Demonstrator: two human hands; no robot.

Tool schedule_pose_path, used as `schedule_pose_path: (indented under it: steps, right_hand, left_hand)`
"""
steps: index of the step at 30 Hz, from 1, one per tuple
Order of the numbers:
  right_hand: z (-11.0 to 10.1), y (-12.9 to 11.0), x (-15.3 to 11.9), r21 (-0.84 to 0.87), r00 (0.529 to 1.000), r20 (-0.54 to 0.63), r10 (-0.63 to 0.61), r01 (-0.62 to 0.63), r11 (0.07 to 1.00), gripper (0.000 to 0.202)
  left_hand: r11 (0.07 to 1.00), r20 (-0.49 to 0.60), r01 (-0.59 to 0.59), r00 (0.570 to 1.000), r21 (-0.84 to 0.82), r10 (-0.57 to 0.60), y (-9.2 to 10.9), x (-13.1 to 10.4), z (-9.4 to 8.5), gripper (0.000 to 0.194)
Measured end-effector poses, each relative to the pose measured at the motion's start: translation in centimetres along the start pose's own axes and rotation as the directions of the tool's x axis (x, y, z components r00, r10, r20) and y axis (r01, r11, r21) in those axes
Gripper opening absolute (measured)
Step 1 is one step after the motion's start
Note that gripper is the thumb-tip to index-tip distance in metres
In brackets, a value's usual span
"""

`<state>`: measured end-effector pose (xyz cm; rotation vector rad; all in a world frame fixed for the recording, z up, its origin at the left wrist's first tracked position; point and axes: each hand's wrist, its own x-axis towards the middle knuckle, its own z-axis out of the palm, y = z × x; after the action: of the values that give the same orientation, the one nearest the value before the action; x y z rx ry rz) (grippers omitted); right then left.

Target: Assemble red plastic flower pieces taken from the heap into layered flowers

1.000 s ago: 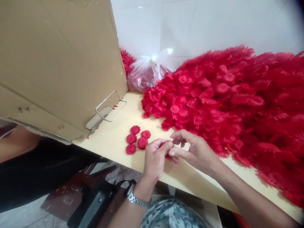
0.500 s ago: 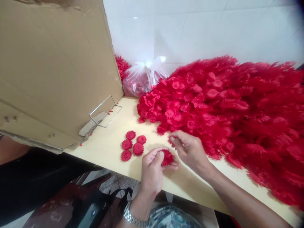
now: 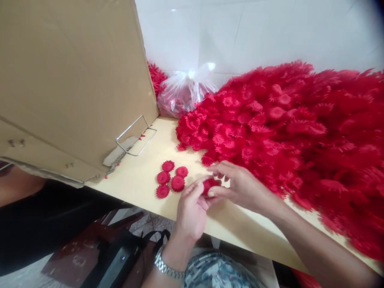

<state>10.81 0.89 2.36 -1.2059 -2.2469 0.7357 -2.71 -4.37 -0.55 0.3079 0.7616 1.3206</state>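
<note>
My left hand (image 3: pixel 193 210) is closed on a small bunch of red flower-shaped pieces (image 3: pixel 210 184) with toothed edges, held just above the table's front part. From the right, my right hand (image 3: pixel 231 184) reaches over the same bunch, its thumb on the near side and its fingers curved over the far side. Between the two hands, part of the bunch is hidden. Several round red flower pieces (image 3: pixel 178 183) lie on the table to the left of my hands. A large heap of loose red flower pieces (image 3: pixel 255 120) spreads behind and to the right.
A tall cardboard sheet or box side (image 3: pixel 75 80) stands at the left, with a bent wire frame (image 3: pixel 136 136) near its bottom edge. Against the wall sits a tied clear plastic bag (image 3: pixel 180 96). Another person's arm (image 3: pixel 22 184) shows at the left, below the cardboard.
My right hand has come from beside the heap, with a small red piece in its fingertips, onto the bunch in my left hand. The view has shifted slightly.
</note>
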Motion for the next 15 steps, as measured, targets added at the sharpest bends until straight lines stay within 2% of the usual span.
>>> schedule_pose_path:
  steps: [1,3,6,9,12,15]
  right_hand:
    - [0.7,-0.2,-0.4,0.081,0.998,0.048,0.029,-0.032,0.996,0.014]
    - [1.7,-0.3,-0.8,0.180,0.996,0.060,0.063,-0.073,0.981,0.003]
    - [2.3,-0.1,-1.0,0.238,0.998,0.028,0.051,-0.056,0.970,0.014]
    - [2.6,0.1,-1.2,0.205,0.999,-0.011,0.030,-0.027,0.978,0.022]
    - [2.0,0.5,-0.6,0.070,0.981,-0.194,0.017,-0.003,0.998,0.022]
    - [-0.7,1.5,1.3,-0.204,0.894,-0.446,-0.045,-0.053,0.978,0.028]
  left_hand:
    - [1.000,0.003,-0.004,1.000,0.012,0.004,-0.1,-0.1,0.0,0.016]
    - [0.999,0.008,-0.018,1.000,0.041,0.017,-0.4,-0.2,0.0,0.013]
    - [0.994,-0.007,-0.056,0.998,0.090,0.057,-0.9,-0.3,-0.1,0.013]
    - [0.987,-0.072,-0.101,0.991,0.124,0.110,-1.2,-0.3,-0.3,0.016]
    - [0.981,-0.164,-0.146,0.972,0.128,0.166,-1.1,-0.2,-0.3,0.015]
    - [0.982,-0.186,-0.152,0.967,0.111,0.171,-0.6,-0.2,-0.1,0.015]
